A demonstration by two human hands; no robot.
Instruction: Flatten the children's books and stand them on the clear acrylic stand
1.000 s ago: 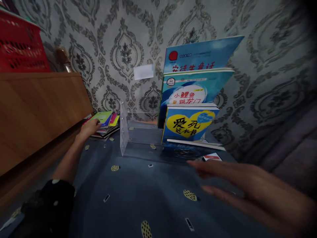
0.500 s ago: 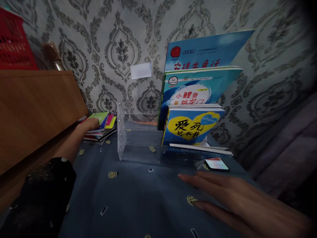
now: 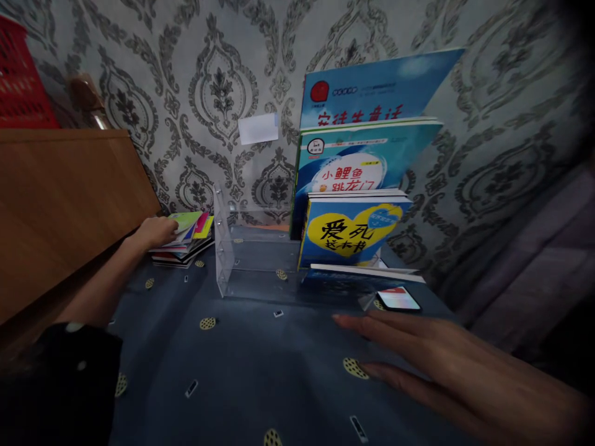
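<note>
Left hand (image 3: pixel 155 232) reaches far out and rests on top of the book stack (image 3: pixel 183 238) by the wooden panel (image 3: pixel 69 198). Fingers curl over the top green book's near edge, gripping or about to; can't tell if they have closed. The stack lies flat on the blue cloth (image 3: pixel 260 371), just left of the clear rack (image 3: pixel 242 260), not touching it as far as I can see.

Right hand (image 3: pixel 432 359) is empty, fingers spread flat, low over the cloth in front of the rack. Whether it presses down or hovers, can't tell; looks like a brace while the body leans left.

Rack is stepped, so each row shows above the one in front: yellow-heart book (image 3: pixel 353 232) lowest, carp book (image 3: pixel 362 164) behind it, tall blue book (image 3: pixel 376 90) at the back against the wallpaper. The rack's left half has no books. A thin book (image 3: pixel 367 272) lies flat at the rack's front. Phone (image 3: pixel 397 299) sits screen-up just beside it, near the right fingertips.
</note>
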